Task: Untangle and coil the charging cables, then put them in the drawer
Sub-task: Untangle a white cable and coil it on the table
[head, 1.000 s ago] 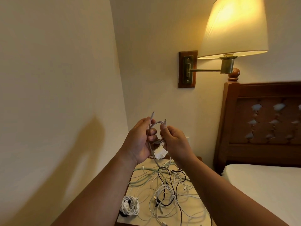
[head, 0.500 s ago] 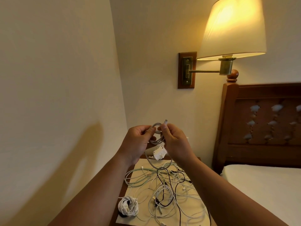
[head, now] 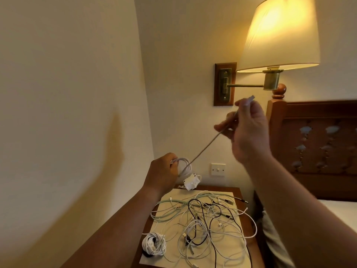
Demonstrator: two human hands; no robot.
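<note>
The left hand [head: 164,171] is closed around a small coil [head: 182,166] of pale cable, held above the back edge of the nightstand [head: 239,192]; the right hand [head: 249,130] is raised near the wall lamp [head: 278,35], thumb and fingers pinched on the free end of the same cable, with the connector tip [head: 251,97] projecting above the fingers. The run between the hands is drawn straight and taut. In my judgement the step in hand is the finishing of this coil — the tail should be brought back down and laid round or through the loops under light tension, while the left grip stays firm so the turns do not spring open. A white adapter block [head: 191,182] hangs just beneath the coil; whether it belongs to this cable cannot be told. One white bundle [head: 154,244] lies coiled at the near left of the mat [head: 164,254]. The tangle [head: 204,219] of white, green and black leads remains spread across it — most of the work is outstanding. No drawer is in view. The raised hand is close to the lamp's arm; a wide sweep risks striking it.
</note>
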